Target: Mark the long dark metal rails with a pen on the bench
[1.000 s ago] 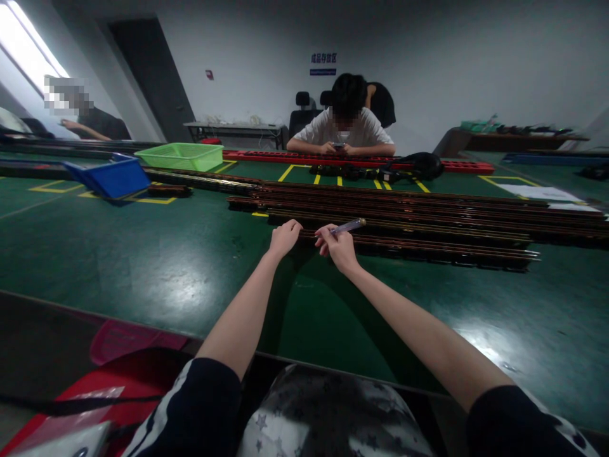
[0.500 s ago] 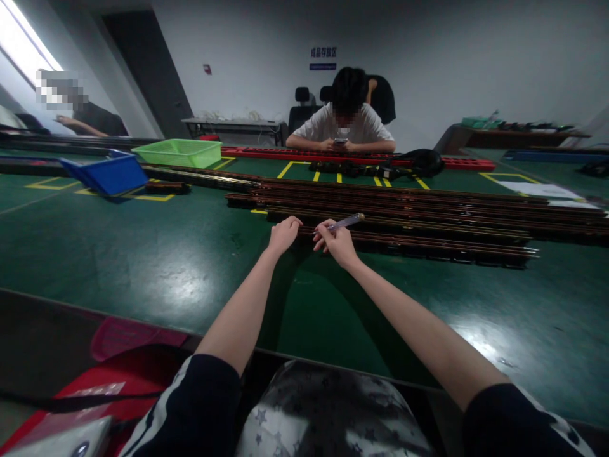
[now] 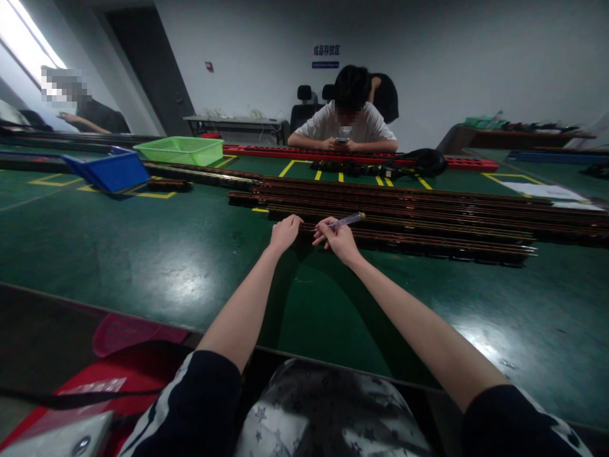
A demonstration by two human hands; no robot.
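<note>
My right hand (image 3: 337, 241) is closed on a pen (image 3: 349, 220) with a clear barrel. The pen slants, its back end up to the right and its tip low at the fingers, over the nearest of several long dark strips with thin coppery edges (image 3: 442, 244). At the left end of that same strip, my left hand (image 3: 285, 233) has its fingers bent over and closed on it; the fingertips are partly hidden. More strips (image 3: 404, 197) lie side by side just beyond both hands.
On the green table (image 3: 143, 254) stand a blue bin (image 3: 117, 172) and a light green basket (image 3: 183, 151) to the left. Black cable (image 3: 423, 164) lies before a long red rail (image 3: 466, 164). Across the table a person (image 3: 349, 117) holds a phone. White papers (image 3: 542, 190) lie right.
Both hands stay almost in place, with the pen still in the right one. The whole view has shifted very slightly.
</note>
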